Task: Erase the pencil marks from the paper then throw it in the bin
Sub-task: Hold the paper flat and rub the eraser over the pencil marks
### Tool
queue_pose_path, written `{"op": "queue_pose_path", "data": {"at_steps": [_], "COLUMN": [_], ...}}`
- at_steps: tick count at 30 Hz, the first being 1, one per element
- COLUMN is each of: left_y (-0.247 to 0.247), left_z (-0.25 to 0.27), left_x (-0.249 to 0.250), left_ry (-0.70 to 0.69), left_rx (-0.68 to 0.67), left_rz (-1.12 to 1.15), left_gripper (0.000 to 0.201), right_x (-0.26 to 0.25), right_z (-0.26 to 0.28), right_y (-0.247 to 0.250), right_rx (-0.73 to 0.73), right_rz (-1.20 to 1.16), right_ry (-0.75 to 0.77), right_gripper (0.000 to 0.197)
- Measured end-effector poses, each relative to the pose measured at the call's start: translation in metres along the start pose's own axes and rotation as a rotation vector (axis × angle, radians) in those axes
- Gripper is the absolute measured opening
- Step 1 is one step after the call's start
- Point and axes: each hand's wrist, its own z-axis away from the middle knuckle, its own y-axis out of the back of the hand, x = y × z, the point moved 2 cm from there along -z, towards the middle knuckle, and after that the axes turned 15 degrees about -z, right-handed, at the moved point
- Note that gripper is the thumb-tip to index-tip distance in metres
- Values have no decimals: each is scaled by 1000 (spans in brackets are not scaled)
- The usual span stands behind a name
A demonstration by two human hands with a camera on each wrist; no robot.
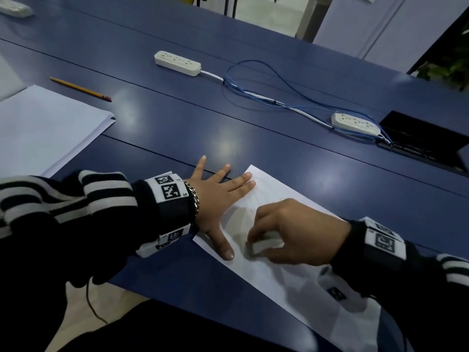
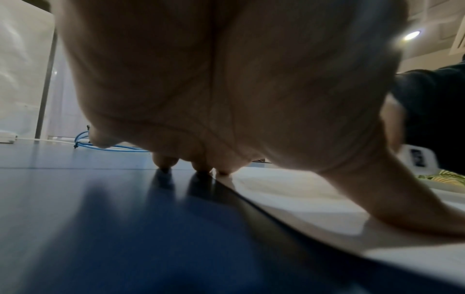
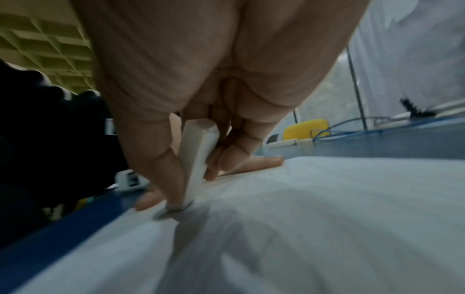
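A white sheet of paper (image 1: pixel 276 270) lies slanted on the blue table near its front edge, with faint pencil lines on it. My left hand (image 1: pixel 218 196) lies flat with fingers spread; its thumb and two fingertips press the sheet's left end, the other fingers rest on the table. The wrist view shows that thumb (image 2: pixel 392 208) on the paper (image 2: pixel 314 201). My right hand (image 1: pixel 291 232) pinches a white eraser (image 1: pixel 266 243) and holds its lower end against the sheet. In the right wrist view the eraser (image 3: pixel 198 157) stands tilted on the paper (image 3: pixel 314 218). No bin is in view.
A stack of blank paper (image 1: pixel 43 128) lies at the left, a yellow pencil (image 1: pixel 80 89) behind it. Two white power strips (image 1: pixel 177 62) (image 1: pixel 355 123) with blue and white cables (image 1: pixel 266 95) cross the middle. A black open cable box (image 1: pixel 426 138) sits at the right.
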Motion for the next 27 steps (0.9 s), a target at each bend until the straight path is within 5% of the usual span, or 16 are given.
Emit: {"op": "queue_pose_path", "data": {"at_steps": [6,12,18,24,27], "left_y": [0,0,5,8,11], "left_z": [-1,1,1,2,0], "left_x": [-2,0,1,2,-3], "left_ry": [-11,5,14,18,-14], "left_rx": [-9,10,-31,-32,1], "left_rz": [3,-25,-52,-41,-71], "left_gripper": [165,164,166,164,161], "right_x": [16,-5,10,-10,15], "right_z": [-27,5,-19,28,55], "right_y": [21,-1,19,-10,5], "right_rx": [249,6,270,13,226], "right_rz": [96,40,123,68,49], "right_ry": [10,-47,-72,-31,-77], "right_gripper": [24,28,28,28,28]}}
